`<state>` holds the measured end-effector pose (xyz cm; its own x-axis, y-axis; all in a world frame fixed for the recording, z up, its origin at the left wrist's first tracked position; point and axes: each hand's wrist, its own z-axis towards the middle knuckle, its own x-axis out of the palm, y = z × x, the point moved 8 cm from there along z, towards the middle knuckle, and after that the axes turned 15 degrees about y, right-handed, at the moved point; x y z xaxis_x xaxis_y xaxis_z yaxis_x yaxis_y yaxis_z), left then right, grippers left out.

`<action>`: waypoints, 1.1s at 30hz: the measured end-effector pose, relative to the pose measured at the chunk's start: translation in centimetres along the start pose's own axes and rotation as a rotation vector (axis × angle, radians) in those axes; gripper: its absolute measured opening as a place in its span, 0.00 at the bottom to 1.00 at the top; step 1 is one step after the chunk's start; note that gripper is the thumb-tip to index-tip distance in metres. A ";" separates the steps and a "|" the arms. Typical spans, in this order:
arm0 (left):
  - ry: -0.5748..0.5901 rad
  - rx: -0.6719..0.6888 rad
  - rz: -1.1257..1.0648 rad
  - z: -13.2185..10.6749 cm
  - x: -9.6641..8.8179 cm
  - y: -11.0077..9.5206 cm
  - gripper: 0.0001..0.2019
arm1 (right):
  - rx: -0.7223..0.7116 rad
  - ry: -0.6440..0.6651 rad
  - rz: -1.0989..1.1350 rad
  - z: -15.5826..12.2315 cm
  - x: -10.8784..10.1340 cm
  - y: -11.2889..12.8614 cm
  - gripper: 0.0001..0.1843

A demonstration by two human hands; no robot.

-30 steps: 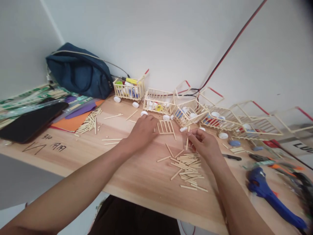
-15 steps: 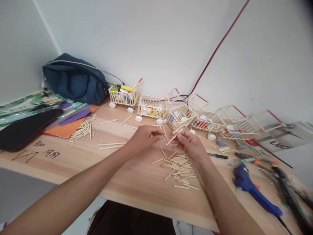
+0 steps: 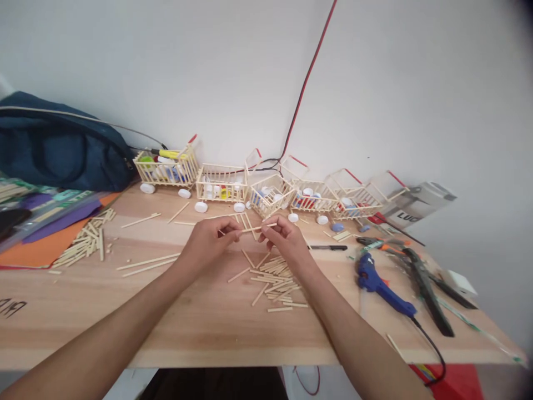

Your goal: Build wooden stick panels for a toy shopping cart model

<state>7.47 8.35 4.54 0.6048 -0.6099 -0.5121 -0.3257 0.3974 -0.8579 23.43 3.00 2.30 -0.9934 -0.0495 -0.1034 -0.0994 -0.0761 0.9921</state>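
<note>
A short, thin wooden stick [image 3: 251, 229] spans the gap between my hands, roughly level above the table. My left hand [image 3: 212, 239] is closed in a pinch at its left end. Thumb and fingers of my right hand [image 3: 286, 240] pinch the stick toward its other end. Below and in front of my right wrist lies a loose pile of cut wooden sticks [image 3: 275, 280]. Just beyond the hands, a few sticks lie on the table and partly hide behind the fingers. A small cart made of sticks [image 3: 268, 195] stands behind them.
Several more stick carts with bottle-cap wheels, such as one cart [image 3: 166, 169], line the wall. A blue glue gun [image 3: 381, 286], black-handled pliers [image 3: 428, 294] and a black pen [image 3: 328, 248] lie right. Another stick pile [image 3: 85, 241] and a blue bag [image 3: 62, 144] are left.
The view has swung to the right. The stick in my right hand has turned from slanted to nearly level, and my left hand has come to its other end.
</note>
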 end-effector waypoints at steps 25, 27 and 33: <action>-0.033 0.032 -0.029 0.1 -0.7 0.4 0.13 | 0.650 -0.258 -1.198 -3.4 -9.9 0.4 0.09; -0.028 0.020 -0.029 0.1 -0.7 0.5 0.13 | 0.664 -0.225 -1.232 -3.3 -9.9 0.0 0.07; -0.038 0.008 -0.116 0.4 -0.8 1.1 0.14 | 0.382 -0.176 -1.167 -2.2 -8.7 0.5 0.08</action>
<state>6.92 9.59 4.07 0.6654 -0.6256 -0.4072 -0.2464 0.3309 -0.9109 32.12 1.19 3.55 -0.2907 -0.0104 -0.9567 -0.9102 0.3112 0.2732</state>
